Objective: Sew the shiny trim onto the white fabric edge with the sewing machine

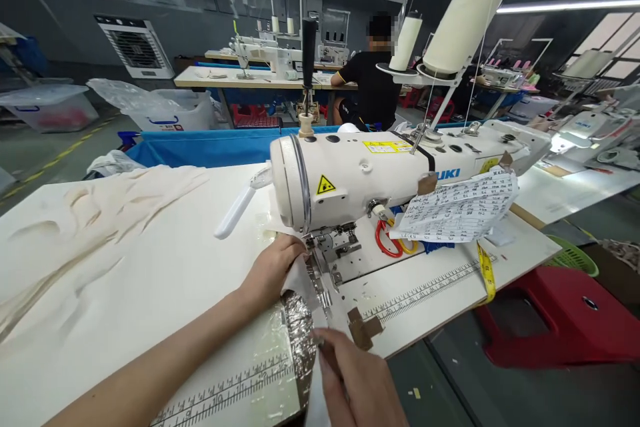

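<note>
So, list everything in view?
near sewing machine: one, white, centre
near table: one, white, beneath
worked fabric: count unclear, white, bottom
loose cloth: count unclear, cream, left
paper: one, white, on machine
scissor handles: two, red/yellow, beside paper
tape measure: one, yellow, table edge
near thread cones: two, cream, upper right
near stool: one, red, right
basket: one, green, right
cooler: one, white, left
bins: several, translucent, background
nearest co-worker: one, black shirt, background
left hand: one, bare, centre
right hand: one, bare, bottom
</note>
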`<state>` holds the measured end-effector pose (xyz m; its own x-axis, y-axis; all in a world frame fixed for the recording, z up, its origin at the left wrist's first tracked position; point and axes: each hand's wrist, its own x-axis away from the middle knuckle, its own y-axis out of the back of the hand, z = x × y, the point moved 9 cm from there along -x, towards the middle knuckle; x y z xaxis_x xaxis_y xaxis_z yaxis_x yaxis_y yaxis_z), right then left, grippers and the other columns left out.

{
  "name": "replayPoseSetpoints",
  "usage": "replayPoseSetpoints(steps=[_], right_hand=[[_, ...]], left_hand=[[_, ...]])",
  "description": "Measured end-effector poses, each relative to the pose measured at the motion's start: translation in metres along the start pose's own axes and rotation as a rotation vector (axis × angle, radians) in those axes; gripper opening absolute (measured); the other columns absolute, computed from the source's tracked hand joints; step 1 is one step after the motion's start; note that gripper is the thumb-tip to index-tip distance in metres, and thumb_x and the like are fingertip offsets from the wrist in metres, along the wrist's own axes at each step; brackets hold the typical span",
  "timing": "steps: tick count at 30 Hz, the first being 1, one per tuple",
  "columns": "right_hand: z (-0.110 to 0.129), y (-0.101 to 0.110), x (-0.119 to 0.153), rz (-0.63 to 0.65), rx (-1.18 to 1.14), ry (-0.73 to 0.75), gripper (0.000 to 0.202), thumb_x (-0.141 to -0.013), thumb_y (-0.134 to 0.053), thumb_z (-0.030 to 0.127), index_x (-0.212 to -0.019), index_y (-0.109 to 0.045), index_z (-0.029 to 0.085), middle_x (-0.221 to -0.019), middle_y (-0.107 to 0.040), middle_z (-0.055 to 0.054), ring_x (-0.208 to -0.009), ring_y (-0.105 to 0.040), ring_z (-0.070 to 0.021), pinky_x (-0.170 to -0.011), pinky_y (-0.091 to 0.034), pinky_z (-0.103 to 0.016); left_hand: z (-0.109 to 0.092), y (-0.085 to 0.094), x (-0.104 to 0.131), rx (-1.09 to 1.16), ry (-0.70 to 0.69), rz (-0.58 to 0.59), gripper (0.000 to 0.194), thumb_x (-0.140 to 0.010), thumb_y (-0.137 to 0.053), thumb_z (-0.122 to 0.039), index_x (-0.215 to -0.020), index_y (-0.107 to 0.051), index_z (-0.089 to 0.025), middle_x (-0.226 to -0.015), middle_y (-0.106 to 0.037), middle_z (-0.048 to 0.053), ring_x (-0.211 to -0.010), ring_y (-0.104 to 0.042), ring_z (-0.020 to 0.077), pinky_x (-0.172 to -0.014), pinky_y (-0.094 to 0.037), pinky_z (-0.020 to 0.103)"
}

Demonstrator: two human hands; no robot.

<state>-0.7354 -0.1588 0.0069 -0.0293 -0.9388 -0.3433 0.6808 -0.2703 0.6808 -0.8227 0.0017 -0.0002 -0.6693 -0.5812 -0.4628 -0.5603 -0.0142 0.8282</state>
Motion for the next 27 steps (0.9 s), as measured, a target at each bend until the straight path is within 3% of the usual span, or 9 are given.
replayPoseSetpoints(steps=[2, 5, 9, 17, 27], right_hand=[[-0.015, -0.002, -0.008, 0.016, 0.096, -0.013, 0.034, -0.103, -0.035, 0.028, -0.127, -0.055, 0.017, -0.097, -0.078, -0.008, -0.075, -0.075, -0.0221, -0.059, -0.055, -0.026], [-0.03, -0.002, -0.021, -0.059, 0.241, -0.034, 0.036, -0.105, -0.031, 0.027, -0.128, -0.052, 0.009, -0.09, -0.077, -0.012, -0.068, -0.074, -0.022, -0.051, -0.049, -0.026], [-0.029, -0.005, -0.035, -0.163, 0.316, 0.02, 0.037, -0.104, -0.028, 0.023, -0.125, -0.056, 0.013, -0.094, -0.077, -0.011, -0.073, -0.075, -0.0212, -0.058, -0.051, -0.026], [-0.028, -0.017, -0.049, -0.057, 0.319, 0.021, 0.034, -0.095, -0.041, 0.014, -0.123, -0.061, 0.012, -0.094, -0.075, -0.011, -0.077, -0.074, -0.0231, -0.059, -0.053, -0.028], [-0.026, -0.014, -0.048, -0.09, 0.272, 0.051, 0.033, -0.095, -0.042, 0.014, -0.122, -0.06, 0.013, -0.091, -0.074, -0.008, -0.074, -0.073, -0.0215, -0.057, -0.05, -0.028]], left_hand=[[0.004, 0.004, 0.0, 0.115, -0.008, -0.031, 0.018, -0.096, -0.049, -0.02, -0.09, -0.065, -0.018, -0.096, -0.068, 0.008, -0.09, -0.066, 0.0195, -0.075, -0.058, 0.032], [0.007, 0.006, -0.001, 0.183, -0.008, -0.03, 0.019, -0.096, -0.049, -0.025, -0.087, -0.065, -0.018, -0.095, -0.069, 0.008, -0.089, -0.067, 0.0186, -0.075, -0.057, 0.03], [0.005, 0.009, -0.002, 0.203, -0.024, -0.032, 0.021, -0.097, -0.049, -0.027, -0.087, -0.065, -0.019, -0.094, -0.07, 0.008, -0.087, -0.068, 0.0176, -0.074, -0.056, 0.029], [0.007, 0.009, -0.004, 0.194, -0.037, -0.026, 0.02, -0.097, -0.049, -0.028, -0.09, -0.066, -0.019, -0.092, -0.072, 0.007, -0.084, -0.069, 0.0178, -0.071, -0.056, 0.027], [0.005, 0.015, -0.006, 0.206, -0.056, -0.057, 0.015, -0.094, -0.055, -0.027, -0.09, -0.068, -0.019, -0.091, -0.073, 0.005, -0.082, -0.07, 0.0165, -0.068, -0.055, 0.023]])
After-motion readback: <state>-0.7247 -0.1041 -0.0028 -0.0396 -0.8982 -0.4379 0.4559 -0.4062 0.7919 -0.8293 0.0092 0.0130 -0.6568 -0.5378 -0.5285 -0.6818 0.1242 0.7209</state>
